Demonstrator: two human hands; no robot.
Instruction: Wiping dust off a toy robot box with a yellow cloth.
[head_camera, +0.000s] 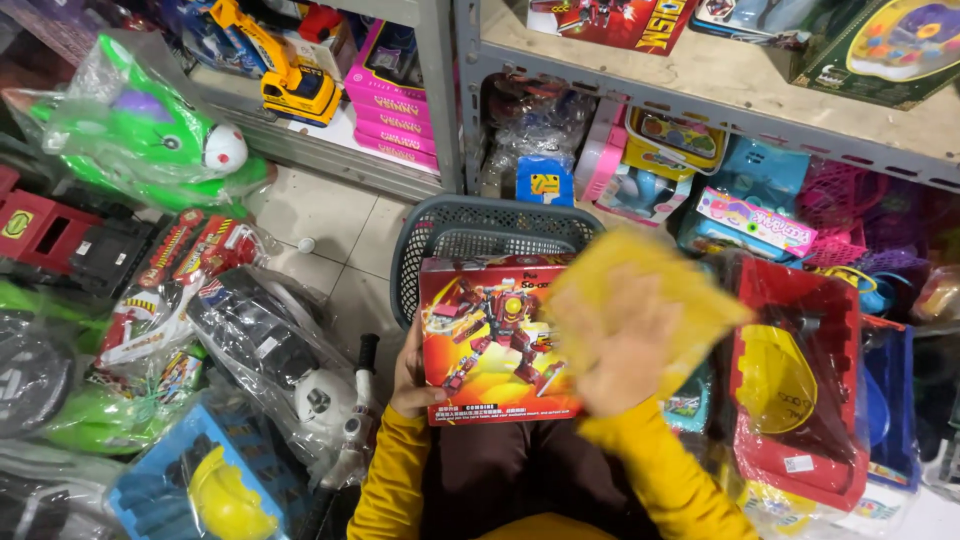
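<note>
My left hand (408, 375) grips the left edge of a red toy box (480, 340) printed with a red and gold robot figure, held flat over my lap. My right hand (618, 350) lies on the box's right side, blurred by motion, with a yellow cloth (650, 285) in its fingers pressed to the box face. Both sleeves are yellow. A grey plastic basket (480, 232) stands on the floor just beyond the box.
Bagged toys crowd the floor at left: a green toy (150, 135), a black and white one (270, 345). A red and yellow toy (790, 385) sits at right. Metal shelves (720, 75) with boxed toys stand ahead. A yellow excavator toy (290, 85) rests on a low shelf.
</note>
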